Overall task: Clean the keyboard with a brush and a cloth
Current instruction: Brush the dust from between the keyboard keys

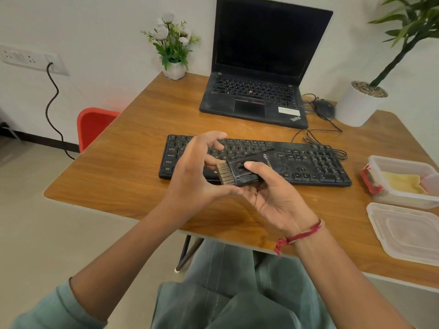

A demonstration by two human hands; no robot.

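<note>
Fingers (251, 165) of the right hand (273, 198) clasped about the body of the black brush (245, 178), thumb on its upper face, the tool held in the air above the near edge of the surface (142, 186) and pointing leftward; the left hand (192, 172) is curved around the pale bristles (224, 173), one bent finger touching their tips and the forefinger lifted free, though whether it pinches the tuft or merely brushes it cannot be told. The keyboard (308, 162) lies flat at the middle of the surface, parallel to the near edge, just behind and beneath both hands; neither hand touches it. Step in hand, as judged: readying or checking the brush, the sweeping of the keys seemingly not yet begun. The next move would call for lowering the bristles onto the key rows and drawing them along the gaps, the left hand probably better used to steady the keyboard's left end; loosened dust would want guiding towards an edge. At the right edge of the surface stands an open clear plastic container (399, 160) with a red clasp on its left wall; within it lies the folded yellow cloth (401, 182), beside a pale item at the frame border too cropped to identify. Its lid (408, 231) rests separately, nearer the near right corner, holding nothing visible. An open laptop (254, 96) stands towards the far edge.
</note>
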